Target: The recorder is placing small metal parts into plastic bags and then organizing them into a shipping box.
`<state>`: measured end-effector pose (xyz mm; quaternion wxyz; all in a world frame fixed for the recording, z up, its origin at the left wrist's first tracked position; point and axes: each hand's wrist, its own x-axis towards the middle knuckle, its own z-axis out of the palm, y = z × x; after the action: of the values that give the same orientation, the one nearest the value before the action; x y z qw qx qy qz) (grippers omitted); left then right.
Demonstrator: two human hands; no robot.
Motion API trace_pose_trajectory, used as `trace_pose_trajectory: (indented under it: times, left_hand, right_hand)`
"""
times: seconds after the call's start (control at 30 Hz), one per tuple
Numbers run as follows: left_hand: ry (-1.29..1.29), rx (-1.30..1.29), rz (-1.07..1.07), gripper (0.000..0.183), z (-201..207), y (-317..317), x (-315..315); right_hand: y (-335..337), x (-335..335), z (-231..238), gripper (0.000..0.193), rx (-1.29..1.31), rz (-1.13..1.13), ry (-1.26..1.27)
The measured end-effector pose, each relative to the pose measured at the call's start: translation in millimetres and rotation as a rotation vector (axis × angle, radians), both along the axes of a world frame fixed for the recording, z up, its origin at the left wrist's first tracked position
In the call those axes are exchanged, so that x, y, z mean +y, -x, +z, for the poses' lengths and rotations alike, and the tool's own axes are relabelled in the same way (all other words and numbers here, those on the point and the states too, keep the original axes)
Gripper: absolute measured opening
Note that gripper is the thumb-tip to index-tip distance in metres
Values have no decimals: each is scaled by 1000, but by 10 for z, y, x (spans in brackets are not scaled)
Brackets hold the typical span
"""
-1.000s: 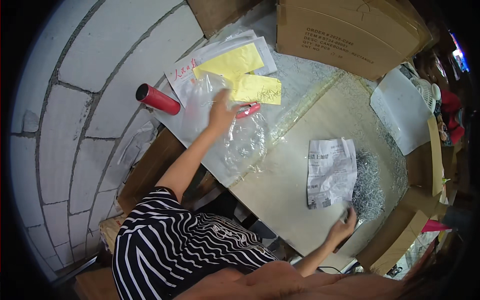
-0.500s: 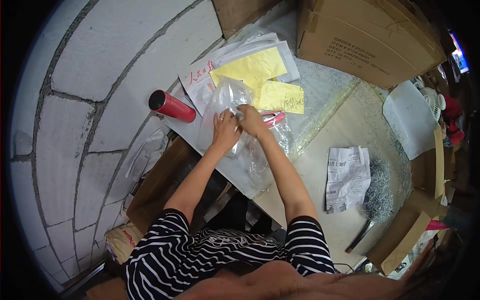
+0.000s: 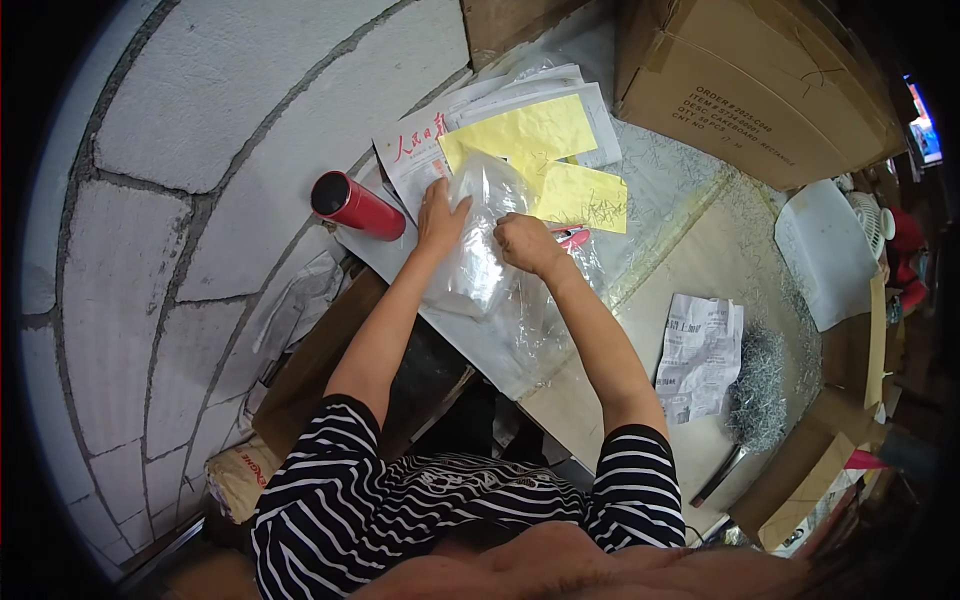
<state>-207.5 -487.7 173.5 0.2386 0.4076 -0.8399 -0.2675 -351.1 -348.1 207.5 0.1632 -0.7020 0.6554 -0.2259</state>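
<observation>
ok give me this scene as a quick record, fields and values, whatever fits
left hand: left hand on the upper edge of a clear plastic bag
right hand: right hand gripping the same bag from the right
bag contents: cannot tell
under the bag: more clear plastic sheets
beside left hand: red cylinder lying on its side
behind hands: yellow papers
by right hand: small pink-red tool
far right: printed paper slip, heap of small metal pieces
back: cardboard box
</observation>
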Motion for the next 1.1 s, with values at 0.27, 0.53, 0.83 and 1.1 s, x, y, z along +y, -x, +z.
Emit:
trace_pose_trajectory:
  times: [0.27,0.53,0.83,1.1]
  left_hand:
    - [-326,-211,-40,59,143,510,-355]
    - [-959,117,-215,38,37,479,-574]
    - [-1240,453,-212,33,41,398,-667]
    - [-1268,474,-318,31,399,482,-624]
  right_hand:
    - [3,-22,-209,18,16,-644,-31]
    - [19,-63,-544,41,-834,-941,220]
    - [66,-51,-270,41,-1015,-844,-181]
    - [-33,-178,48,47,-1397,-758,148]
